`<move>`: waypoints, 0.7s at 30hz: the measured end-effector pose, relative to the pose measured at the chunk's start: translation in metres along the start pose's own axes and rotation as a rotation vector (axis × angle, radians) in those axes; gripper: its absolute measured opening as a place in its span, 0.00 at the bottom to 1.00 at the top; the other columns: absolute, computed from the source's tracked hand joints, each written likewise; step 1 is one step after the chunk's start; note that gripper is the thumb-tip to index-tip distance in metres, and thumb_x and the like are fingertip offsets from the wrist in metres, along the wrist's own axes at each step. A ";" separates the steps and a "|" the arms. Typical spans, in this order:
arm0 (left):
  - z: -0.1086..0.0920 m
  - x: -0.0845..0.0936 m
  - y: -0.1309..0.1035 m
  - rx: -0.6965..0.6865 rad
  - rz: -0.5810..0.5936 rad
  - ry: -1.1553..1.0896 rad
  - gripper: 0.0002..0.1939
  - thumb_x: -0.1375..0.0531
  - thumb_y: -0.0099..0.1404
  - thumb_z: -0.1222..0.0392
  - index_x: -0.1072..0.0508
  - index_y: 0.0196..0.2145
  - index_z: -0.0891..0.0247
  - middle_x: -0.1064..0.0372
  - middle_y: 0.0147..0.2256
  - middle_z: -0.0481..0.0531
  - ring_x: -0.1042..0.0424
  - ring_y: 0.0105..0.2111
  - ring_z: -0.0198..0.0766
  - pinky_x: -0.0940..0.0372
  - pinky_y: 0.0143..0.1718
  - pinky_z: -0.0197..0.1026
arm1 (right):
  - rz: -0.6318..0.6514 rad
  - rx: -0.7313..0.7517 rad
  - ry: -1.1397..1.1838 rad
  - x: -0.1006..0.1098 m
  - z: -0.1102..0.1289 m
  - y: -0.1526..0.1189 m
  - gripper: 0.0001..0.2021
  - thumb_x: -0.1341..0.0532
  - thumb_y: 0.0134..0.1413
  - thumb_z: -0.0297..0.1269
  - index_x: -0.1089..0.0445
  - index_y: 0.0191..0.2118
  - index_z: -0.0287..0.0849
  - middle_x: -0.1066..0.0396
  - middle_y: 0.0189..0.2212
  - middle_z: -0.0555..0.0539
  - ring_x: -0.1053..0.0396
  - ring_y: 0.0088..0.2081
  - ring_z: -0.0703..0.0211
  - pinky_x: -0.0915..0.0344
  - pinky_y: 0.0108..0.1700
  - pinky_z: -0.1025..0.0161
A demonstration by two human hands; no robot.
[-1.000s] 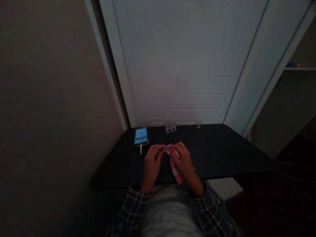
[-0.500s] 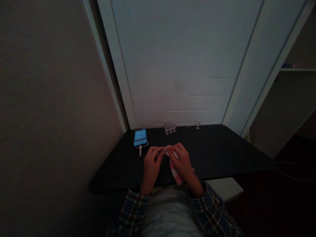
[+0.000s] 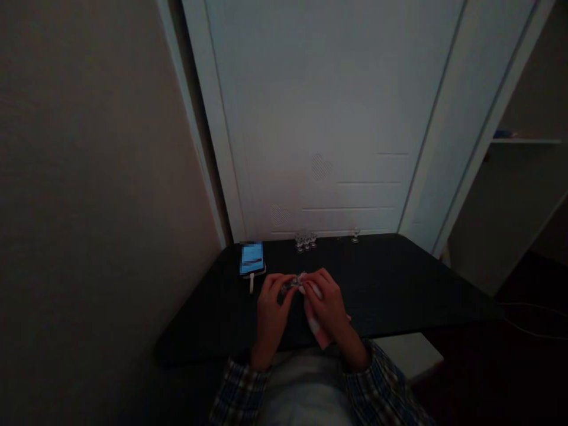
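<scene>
Over the dark table, my left hand (image 3: 271,310) is closed, pinching a small clear glass (image 3: 290,284) between thumb and fingers. My right hand (image 3: 327,299) grips a pink and white cloth (image 3: 318,332) and presses one bunched end of it against the glass. The rest of the cloth hangs down beneath the right palm toward the table's near edge. Fingers cover much of the glass, so its full shape is hidden. Both hands are close together, fingertips almost meeting at the glass.
At the back of the dark table (image 3: 199,319) stand several small stemmed glasses (image 3: 306,241) in a cluster, with a single glass (image 3: 355,235) to their right. A lit phone (image 3: 252,258) with a white plug (image 3: 251,284) lies at left. Behind rises a white panel door (image 3: 319,118).
The whole view has shifted slightly, so table and hands sit lower. More of the glass shows between my fingers, and the cloth stays against it.
</scene>
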State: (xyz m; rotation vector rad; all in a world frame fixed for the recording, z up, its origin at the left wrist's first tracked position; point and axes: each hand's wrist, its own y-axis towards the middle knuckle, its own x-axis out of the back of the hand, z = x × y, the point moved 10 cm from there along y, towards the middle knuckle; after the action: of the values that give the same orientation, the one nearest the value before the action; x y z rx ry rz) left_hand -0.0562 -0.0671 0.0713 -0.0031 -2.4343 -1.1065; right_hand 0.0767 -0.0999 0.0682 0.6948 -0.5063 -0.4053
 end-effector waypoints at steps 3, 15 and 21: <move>0.001 0.001 0.000 -0.001 -0.016 0.017 0.09 0.44 0.60 0.63 0.30 0.40 0.58 0.39 0.39 0.50 0.36 0.41 0.37 0.38 0.43 0.41 | 0.003 -0.001 -0.006 -0.001 -0.002 0.000 0.08 0.45 0.55 0.30 0.30 0.37 0.45 0.34 0.35 0.49 0.34 0.37 0.61 0.38 0.41 0.65; 0.000 -0.003 0.001 -0.010 0.014 0.010 0.10 0.44 0.58 0.66 0.30 0.39 0.58 0.39 0.39 0.49 0.35 0.41 0.38 0.37 0.43 0.43 | 0.019 -0.030 -0.031 -0.002 -0.007 0.001 0.07 0.46 0.55 0.30 0.31 0.36 0.44 0.34 0.33 0.49 0.34 0.36 0.61 0.39 0.40 0.65; 0.002 -0.007 0.001 0.008 0.037 -0.008 0.10 0.44 0.59 0.66 0.31 0.39 0.58 0.38 0.39 0.50 0.34 0.39 0.38 0.36 0.42 0.42 | 0.026 -0.031 -0.034 -0.003 -0.008 0.000 0.07 0.46 0.55 0.30 0.31 0.35 0.44 0.34 0.33 0.48 0.35 0.36 0.60 0.39 0.39 0.64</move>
State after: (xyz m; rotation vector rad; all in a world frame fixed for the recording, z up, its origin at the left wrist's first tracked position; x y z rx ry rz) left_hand -0.0510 -0.0639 0.0677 -0.0500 -2.4362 -1.0830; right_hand 0.0790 -0.0949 0.0623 0.6520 -0.5398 -0.4002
